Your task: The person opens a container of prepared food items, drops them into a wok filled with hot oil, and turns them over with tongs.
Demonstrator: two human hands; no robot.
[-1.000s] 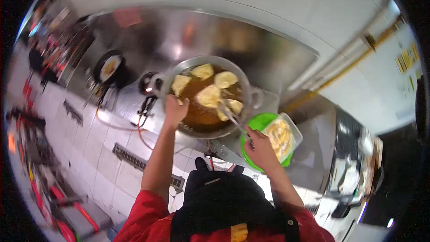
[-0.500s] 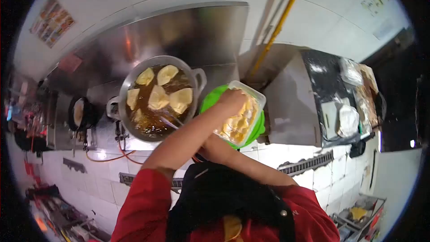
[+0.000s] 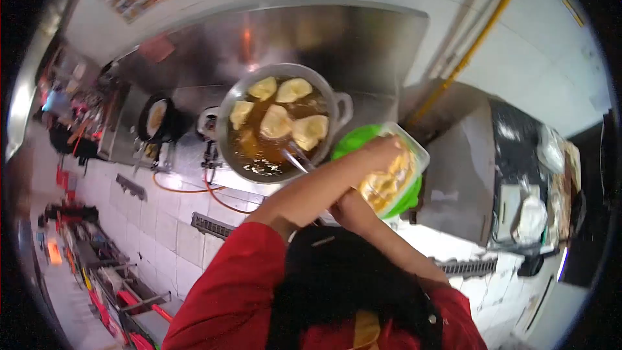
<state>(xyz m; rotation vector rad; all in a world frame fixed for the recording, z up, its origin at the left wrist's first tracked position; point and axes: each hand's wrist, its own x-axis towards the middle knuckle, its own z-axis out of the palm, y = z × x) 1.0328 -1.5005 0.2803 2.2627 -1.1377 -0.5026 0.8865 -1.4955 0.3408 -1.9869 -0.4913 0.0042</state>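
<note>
Now that it is no longer hovering at the pot (image 3: 223, 131), the left hand (image 3: 385, 150) is reaching into the tub (image 3: 424, 155) alongside, its fingers' closure being impossible to tell.

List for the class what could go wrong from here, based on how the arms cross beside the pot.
The left forearm passes close to the pot, so bubbling liquid might splash it. It also crosses over the right hand, so the arms could bump and jolt the tongs. The tub overlaps a green container and might shift as the left hand reaches in.
</note>
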